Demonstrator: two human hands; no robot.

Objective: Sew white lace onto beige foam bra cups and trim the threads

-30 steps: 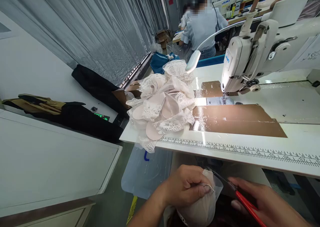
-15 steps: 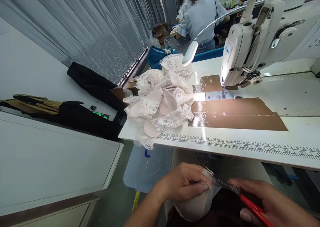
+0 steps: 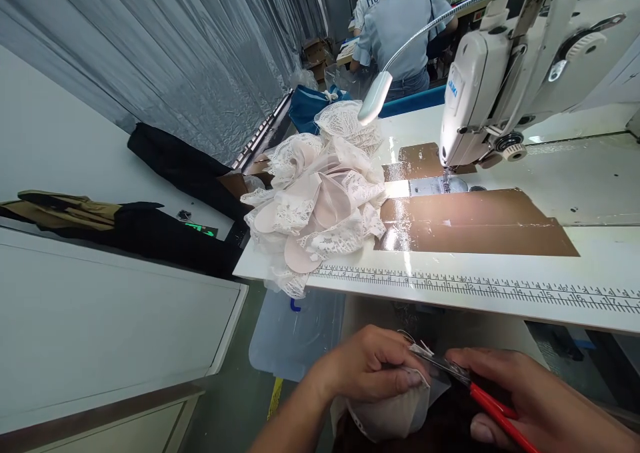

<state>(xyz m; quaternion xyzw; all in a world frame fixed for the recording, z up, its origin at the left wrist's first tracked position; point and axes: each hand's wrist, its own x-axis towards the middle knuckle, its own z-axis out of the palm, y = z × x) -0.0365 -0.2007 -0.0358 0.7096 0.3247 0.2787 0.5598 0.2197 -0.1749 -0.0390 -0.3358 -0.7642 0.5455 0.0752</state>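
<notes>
Below the table's front edge my left hand [image 3: 370, 366] is closed round a beige padded cup piece [image 3: 395, 410], pinching its upper edge with thumb and fingers. My right hand [image 3: 530, 396] grips red-handled scissors [image 3: 480, 396]. Their dark blades reach left to the cup's edge at my left fingertips, where thin loose threads stick up. A heap of lace-trimmed cup pieces [image 3: 320, 206] lies on the left end of the white sewing table [image 3: 500, 293].
A white sewing machine [image 3: 505, 73] with a gooseneck lamp [image 3: 375, 96] stands at the back right, brown tape patches [image 3: 475, 223] before it. A ruler strip runs along the table's front. Dark clothes [image 3: 150, 233] lie on the left bench. A person sits beyond with their back turned.
The scissors' blades have moved left to the cup's edge at my left fingertips. My left hand has turned the cup slightly. The view has tilted down a little.
</notes>
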